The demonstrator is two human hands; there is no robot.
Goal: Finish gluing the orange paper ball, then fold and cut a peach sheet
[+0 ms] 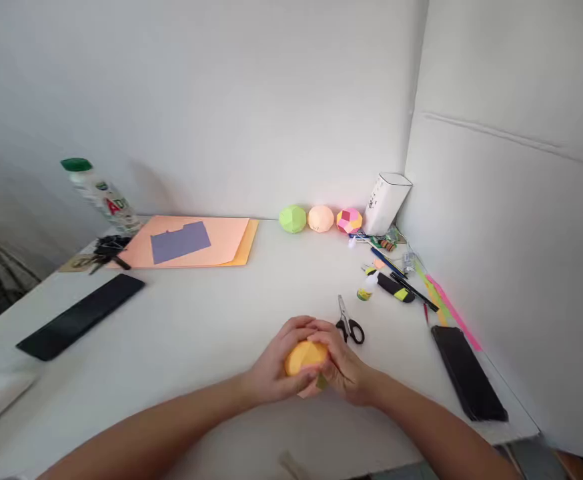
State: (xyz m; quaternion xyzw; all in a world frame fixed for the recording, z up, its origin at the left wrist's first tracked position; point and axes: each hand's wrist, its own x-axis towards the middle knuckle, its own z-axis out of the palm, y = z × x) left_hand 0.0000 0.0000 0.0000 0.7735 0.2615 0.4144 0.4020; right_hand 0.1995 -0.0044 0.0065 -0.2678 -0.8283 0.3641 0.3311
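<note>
Both hands meet over the near middle of the white table (196, 333), cupped around an orange paper ball (304, 357). My left hand (274, 367) wraps its left side with curled fingers. My right hand (341, 363) closes over its right side and top. Small black-handled scissors (349, 325) lie just beyond my right hand. Three finished paper balls stand in a row by the back wall: a green ball (292, 219), a peach ball (320, 218) and a pink-and-yellow ball (349, 220).
Orange paper sheets (221, 240) with a purple piece (180, 241) lie at the back left, beside keys (106, 252) and a green-capped bottle (102, 195). A black flat device (82, 315) lies left, a phone (468, 372) right. Pens, markers (394, 288), paper strips and a white box (385, 202) crowd the right corner.
</note>
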